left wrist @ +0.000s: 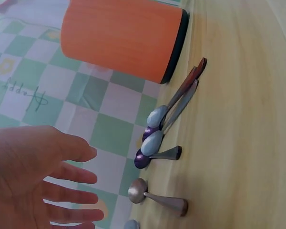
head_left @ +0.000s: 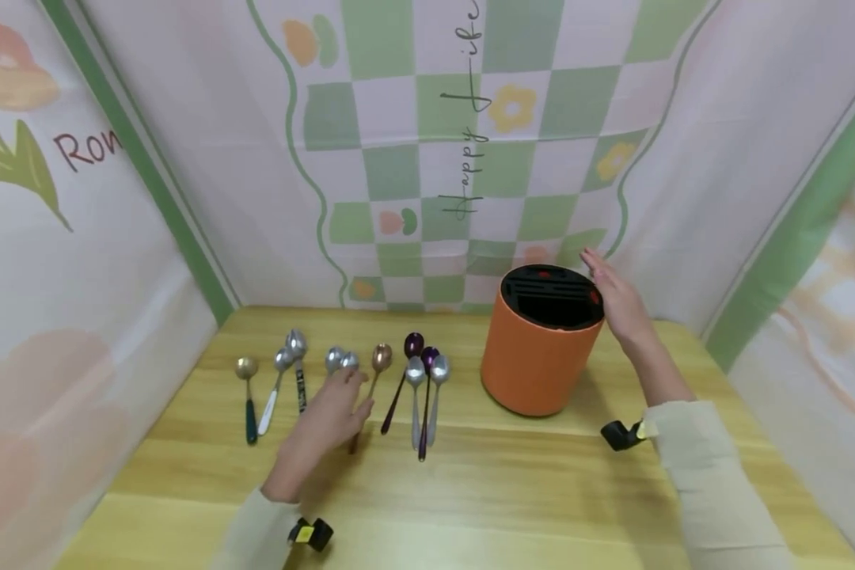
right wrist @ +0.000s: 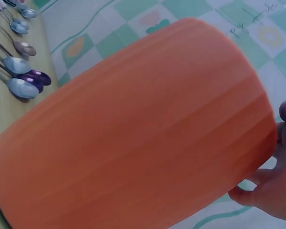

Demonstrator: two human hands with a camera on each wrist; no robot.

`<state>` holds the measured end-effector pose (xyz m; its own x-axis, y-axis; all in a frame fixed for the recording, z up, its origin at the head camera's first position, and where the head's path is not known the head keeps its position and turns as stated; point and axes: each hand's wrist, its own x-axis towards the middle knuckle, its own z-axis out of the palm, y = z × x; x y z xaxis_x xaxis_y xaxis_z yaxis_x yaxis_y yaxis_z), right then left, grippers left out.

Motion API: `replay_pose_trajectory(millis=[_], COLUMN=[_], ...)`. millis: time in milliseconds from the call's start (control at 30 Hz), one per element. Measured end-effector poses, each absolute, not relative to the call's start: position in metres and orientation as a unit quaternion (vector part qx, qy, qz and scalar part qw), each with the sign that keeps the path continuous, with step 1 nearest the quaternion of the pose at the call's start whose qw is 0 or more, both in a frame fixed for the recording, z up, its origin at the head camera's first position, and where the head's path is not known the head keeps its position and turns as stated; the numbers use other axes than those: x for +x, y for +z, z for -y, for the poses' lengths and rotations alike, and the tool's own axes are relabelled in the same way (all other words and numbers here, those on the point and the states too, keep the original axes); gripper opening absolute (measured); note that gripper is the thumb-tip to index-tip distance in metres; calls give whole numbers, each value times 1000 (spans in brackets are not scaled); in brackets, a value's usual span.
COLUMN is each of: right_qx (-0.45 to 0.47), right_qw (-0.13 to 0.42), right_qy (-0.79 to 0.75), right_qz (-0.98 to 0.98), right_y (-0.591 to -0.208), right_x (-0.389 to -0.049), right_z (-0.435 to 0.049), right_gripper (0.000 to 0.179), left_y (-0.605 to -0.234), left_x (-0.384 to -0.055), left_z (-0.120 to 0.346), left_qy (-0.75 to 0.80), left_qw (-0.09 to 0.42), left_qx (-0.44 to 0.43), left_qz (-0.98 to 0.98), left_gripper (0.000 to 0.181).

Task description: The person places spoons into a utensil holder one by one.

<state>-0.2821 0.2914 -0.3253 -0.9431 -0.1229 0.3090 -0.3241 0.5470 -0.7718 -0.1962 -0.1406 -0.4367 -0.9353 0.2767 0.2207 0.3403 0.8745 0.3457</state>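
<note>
Orange holder touched by straight-fingered right hand; left hand empty, spread over spoons. Likely reaching; next needs a pinch.

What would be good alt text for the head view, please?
A person's left hand hovers over spoons on a wood-grain table, while the right hand is at the upper side of an orange holder with a black slotted top. Checked fabric hangs behind.

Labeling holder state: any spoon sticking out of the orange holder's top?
No, in the head view nothing protrudes from the orange holder, and the spoons lie on the table.
</note>
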Motion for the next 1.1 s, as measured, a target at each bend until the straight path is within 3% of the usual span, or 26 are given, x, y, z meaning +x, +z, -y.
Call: replay_pose_trajectory(millis=[300,533,1100], right_qx=[137,138,133], right_qw=[42,41,59], right_qy=[522,542,561], right_qz=[841,828,815], right_y=[-338,-340,-342], right_x=[-287,-288,-288], right_z=[-294,-295,-295], right_gripper=[50,47,46], left_y=[-446,-453,-457], left_x=[-205,-216,-232], left_z=[137,130,112], left_qy=[-184,-173,-98], left_qw=[71,36,-17], left_qx=[-142,-135,-92], left_qz=[970,975,991], left_gripper=[38,10,18])
